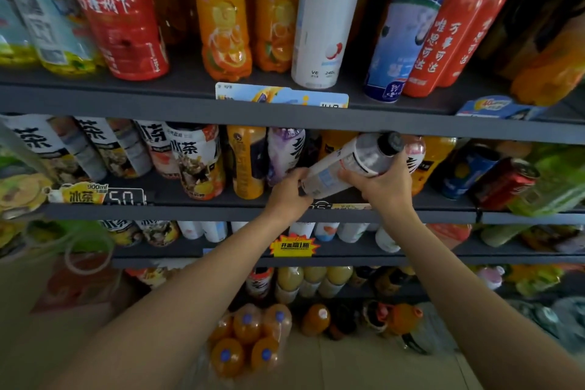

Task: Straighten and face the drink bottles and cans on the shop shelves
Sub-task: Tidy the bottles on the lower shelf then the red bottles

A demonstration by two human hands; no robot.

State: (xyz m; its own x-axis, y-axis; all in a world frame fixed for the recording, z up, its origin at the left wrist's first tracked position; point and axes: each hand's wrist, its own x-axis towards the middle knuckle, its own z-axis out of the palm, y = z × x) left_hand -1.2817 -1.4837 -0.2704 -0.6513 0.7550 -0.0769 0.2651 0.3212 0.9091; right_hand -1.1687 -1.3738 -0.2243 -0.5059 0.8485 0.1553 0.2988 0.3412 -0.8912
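A clear bottle with a white label and black cap (354,161) is tilted, cap up to the right, in front of the second shelf (221,211). My left hand (286,191) grips its lower end. My right hand (381,184) grips its upper body just below the cap. Behind the bottle stand a purple-labelled bottle (285,152) and an orange-labelled bottle (247,161). Iced-tea bottles (196,161) with white labels fill the shelf's left part.
The top shelf (190,101) carries orange juice bottles (224,13), a tall white bottle (329,16) and red bottles (449,28). Cans (503,184) lean at the second shelf's right. Lower shelves hold more drinks. A shrink-wrapped pack of orange bottles (250,339) stands on the floor.
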